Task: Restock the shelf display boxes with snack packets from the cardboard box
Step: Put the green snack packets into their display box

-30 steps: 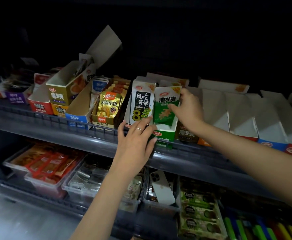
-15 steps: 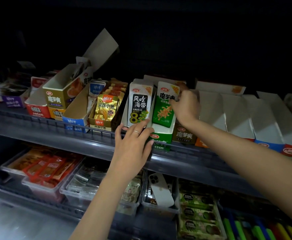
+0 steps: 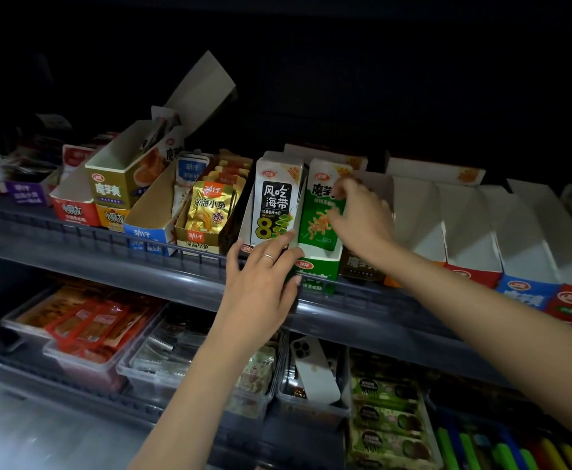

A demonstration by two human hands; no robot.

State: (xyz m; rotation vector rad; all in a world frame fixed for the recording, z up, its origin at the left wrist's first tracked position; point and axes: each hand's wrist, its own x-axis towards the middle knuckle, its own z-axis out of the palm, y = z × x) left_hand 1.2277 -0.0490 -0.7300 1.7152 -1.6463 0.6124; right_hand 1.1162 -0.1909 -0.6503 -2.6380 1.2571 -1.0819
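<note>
The grey upper shelf [image 3: 142,276] runs across the view from 9 o'clock to 3 o'clock, lined with open display boxes. Towards 3 o'clock stands a row of white-walled display boxes [image 3: 464,228] with red and blue fronts. Below, from 8 o'clock to 5 o'clock, clear plastic trays [image 3: 84,361] of packets sit on the lower shelf.

Just right of centre stands the green display box [image 3: 318,269], with a green snack packet [image 3: 318,225] upright at its front. Touching it at 9 o'clock is a box of white-and-black kelp packets [image 3: 274,212], and further towards 9 o'clock are gold fish-snack packets [image 3: 210,212].

The right hand [image 3: 362,222] reaches in from 4 o'clock; its curled fingers lie over the green packet's top right corner and its thumb on the packet's face, gripping it. The left hand [image 3: 261,290] comes up from 6 o'clock with straight, spread fingers, the tips resting on the fronts of the kelp and green boxes, holding nothing.

A white phone [image 3: 315,368] leans in a tray at 6 o'clock. A thin ring [image 3: 268,257] sits on a left finger.
</note>
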